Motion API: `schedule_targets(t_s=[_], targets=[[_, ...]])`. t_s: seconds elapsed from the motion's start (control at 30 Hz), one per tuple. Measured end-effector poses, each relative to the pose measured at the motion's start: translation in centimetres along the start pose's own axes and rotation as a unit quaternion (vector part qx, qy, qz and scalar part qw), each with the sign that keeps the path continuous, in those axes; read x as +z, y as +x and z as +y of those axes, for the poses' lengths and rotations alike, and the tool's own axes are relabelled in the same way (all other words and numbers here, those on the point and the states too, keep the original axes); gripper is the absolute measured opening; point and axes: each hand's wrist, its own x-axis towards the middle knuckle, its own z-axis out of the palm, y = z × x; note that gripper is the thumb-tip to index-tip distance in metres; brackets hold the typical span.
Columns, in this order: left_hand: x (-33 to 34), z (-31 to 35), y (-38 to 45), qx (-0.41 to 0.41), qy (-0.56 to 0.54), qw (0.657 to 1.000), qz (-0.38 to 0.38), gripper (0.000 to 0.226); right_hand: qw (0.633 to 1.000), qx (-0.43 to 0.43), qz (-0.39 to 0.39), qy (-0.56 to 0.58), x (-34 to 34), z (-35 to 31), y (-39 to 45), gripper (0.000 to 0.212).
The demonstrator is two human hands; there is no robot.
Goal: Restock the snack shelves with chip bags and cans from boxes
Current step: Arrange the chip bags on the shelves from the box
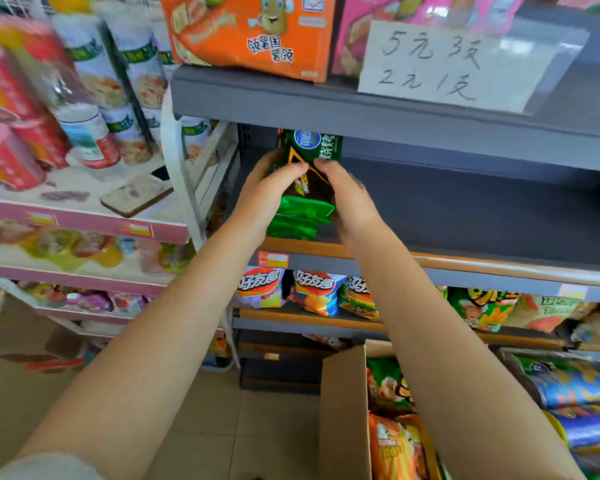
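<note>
A dark green chip bag (pixel 312 157) stands upright at the left end of the grey middle shelf (pixel 465 209), its long axis vertical and its top close under the shelf above. Brighter green packs (pixel 300 216) sit in front of its base. Both hands are on its face, so the bag lies straight ahead of the fingers. The left hand (pixel 271 183) curls round the bag's left edge; the right hand (pixel 343 192) pinches it near the middle. Neither is clearly nearer. Below, an open cardboard box (pixel 343 410) holds more bags.
</note>
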Motion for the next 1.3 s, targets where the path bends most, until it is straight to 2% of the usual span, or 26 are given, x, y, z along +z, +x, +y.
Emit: schedule_targets(t_s=[0.1, 0.17, 0.2, 0.23, 0.3, 0.37, 0.43, 0.5, 0.63, 0.83, 1.13, 1.3], targets=[[-0.6, -1.8, 0.9, 0.011, 0.046, 0.999, 0.018, 0.054, 0.999, 0.000, 0.032, -0.017, 0.1, 0.5, 1.3, 0.026], [-0.8, -2.7, 2.2, -0.017, 0.058, 0.998, 0.022, 0.046, 1.000, 0.007, 0.013, -0.002, 0.4, 1.0, 1.7, 0.035], [-0.9, -2.4, 2.9, -0.049, 0.068, 0.996, 0.003, 0.043, 1.000, 0.012, 0.000, 0.009, 0.5, 1.4, 1.8, 0.040], [-1.8, -2.3, 3.4, -0.083, 0.060, 0.994, -0.049, 0.039, 0.999, 0.018, -0.015, 0.025, 0.6, 1.7, 2.0, 0.042], [-2.6, -2.4, 4.1, -0.127, -0.015, 0.991, -0.047, 0.027, 0.997, 0.026, -0.049, 0.059, 0.9, 2.0, 2.2, 0.041], [-2.0, -2.1, 4.2, -0.109, -0.007, 0.991, -0.079, 0.043, 0.996, 0.019, -0.058, 0.068, 1.0, 2.0, 2.5, 0.041], [-1.7, -1.9, 3.7, -0.106, -0.058, 0.990, -0.075, 0.064, 0.996, 0.005, -0.060, 0.064, 1.2, 2.0, 3.0, 0.041], [-2.2, -2.6, 4.3, -0.065, -0.052, 0.993, -0.088, 0.074, 0.996, -0.009, -0.060, 0.061, 1.5, 2.1, 3.4, 0.043], [-2.3, -1.8, 5.2, -0.040, -0.028, 0.995, -0.082, 0.068, 0.996, -0.037, -0.058, 0.053, 1.8, 2.8, 4.2, 0.051], [-3.0, -3.6, 4.3, -0.011, -0.063, 0.995, -0.077, 0.078, 0.995, -0.061, -0.075, 0.027, 1.6, 3.9, 4.0, 0.037], [-2.3, -3.2, 7.4, 0.010, -0.040, 0.993, -0.107, 0.070, 0.993, -0.073, -0.068, 0.057, 1.4, 3.0, 7.1, 0.040], [-3.0, -4.0, 6.9, -0.002, -0.045, 0.994, -0.103, 0.073, 0.996, -0.049, -0.052, 0.062, 2.3, 4.2, 6.3, 0.063]])
